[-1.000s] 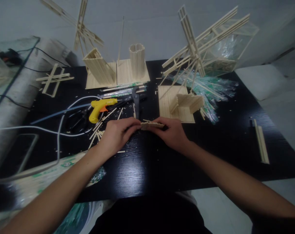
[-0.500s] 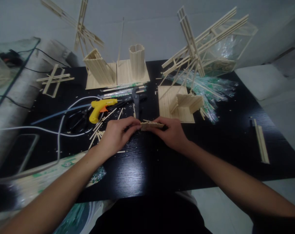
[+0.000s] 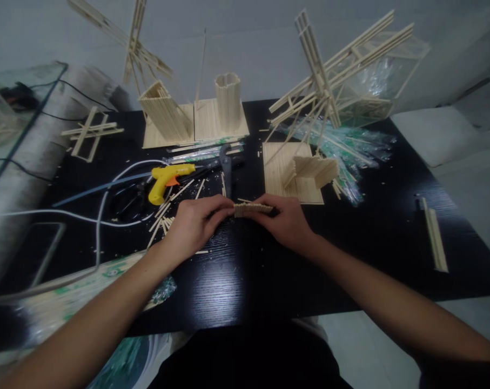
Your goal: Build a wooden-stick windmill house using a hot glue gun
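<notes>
Between my two hands is a small panel of wooden sticks [image 3: 250, 210], a row of pale sticks side by side, seen nearly end-on. My left hand [image 3: 198, 220] pinches its left end between thumb and fingertips. Around its right part my right hand [image 3: 286, 219] is closed, thumb below and fingers behind. Just beyond the panel lies a dark-handled cutting tool [image 3: 226, 170]. Loose cut sticks [image 3: 163, 221] are scattered left of my left hand. Past my right hand stands a half-built stick structure [image 3: 309, 172] on a wooden base.
A yellow glue gun [image 3: 163, 181] with a white cord lies left of centre. Stick towers [image 3: 228, 102] on wooden bases stand at the back. Tall crossed-stick models [image 3: 321, 75] rise at back right. Wrapped stick bundles [image 3: 346, 151] and a short stick piece [image 3: 435, 240] lie at the right.
</notes>
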Tool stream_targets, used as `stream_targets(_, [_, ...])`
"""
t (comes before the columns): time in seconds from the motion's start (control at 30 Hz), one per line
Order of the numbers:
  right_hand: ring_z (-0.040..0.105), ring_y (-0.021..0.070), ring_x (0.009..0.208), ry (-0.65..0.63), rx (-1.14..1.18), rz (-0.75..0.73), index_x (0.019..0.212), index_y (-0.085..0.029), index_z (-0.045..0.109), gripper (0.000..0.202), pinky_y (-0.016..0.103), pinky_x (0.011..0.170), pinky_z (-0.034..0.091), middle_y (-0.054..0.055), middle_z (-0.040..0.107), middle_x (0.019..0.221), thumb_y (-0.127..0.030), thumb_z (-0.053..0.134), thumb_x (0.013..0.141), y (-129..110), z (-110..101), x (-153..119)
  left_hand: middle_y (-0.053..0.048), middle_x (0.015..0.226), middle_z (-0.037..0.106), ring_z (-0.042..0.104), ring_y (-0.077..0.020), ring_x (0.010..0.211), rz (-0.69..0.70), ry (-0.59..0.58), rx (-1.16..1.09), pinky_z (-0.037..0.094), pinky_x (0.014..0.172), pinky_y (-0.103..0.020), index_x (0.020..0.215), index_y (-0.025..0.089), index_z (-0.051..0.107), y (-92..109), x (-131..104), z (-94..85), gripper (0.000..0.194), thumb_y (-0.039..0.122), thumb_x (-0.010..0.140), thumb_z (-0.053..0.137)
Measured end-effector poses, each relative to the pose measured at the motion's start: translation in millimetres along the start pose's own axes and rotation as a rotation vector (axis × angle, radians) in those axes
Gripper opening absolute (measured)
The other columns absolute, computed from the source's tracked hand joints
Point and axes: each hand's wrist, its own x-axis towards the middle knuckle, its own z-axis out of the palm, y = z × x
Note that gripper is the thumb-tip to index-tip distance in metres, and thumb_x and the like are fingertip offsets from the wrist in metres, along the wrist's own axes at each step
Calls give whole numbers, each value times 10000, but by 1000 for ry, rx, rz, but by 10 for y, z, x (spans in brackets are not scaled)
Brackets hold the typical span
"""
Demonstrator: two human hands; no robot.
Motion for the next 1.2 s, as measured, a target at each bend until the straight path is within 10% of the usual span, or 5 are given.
stream_targets(0.47, [665,177,679,-12,129,137,809,-206,776,234,299,640,502,1,744,727,-416,875,779,-5,-30,17,-23,949,809,752,-151,827,-62,42,-89,572,770,-232,1110,203,744,22,-10,13,174,312,992,678])
stream_targets(0.8, [754,167,817,-120,777,494,930,-239,768,358,321,805,617,-11,805,951,-292,974,642,-14,-65,43,-128,1411,636,645,-294,1246,147,-123,-100,546,1053,-441,1560,257,440,-3,-7,-152,922,470,783,888])
stream_targets(1.2, [733,129,745,-171,765,520,896,-210,759,344,263,738,609,-28,785,867,-260,973,630,-68,-56,33,-117,1298,689,681,-252,1148,195,-95,-109,582,997,-404,1387,215,600,-45,2,-121,694,463,800,875])
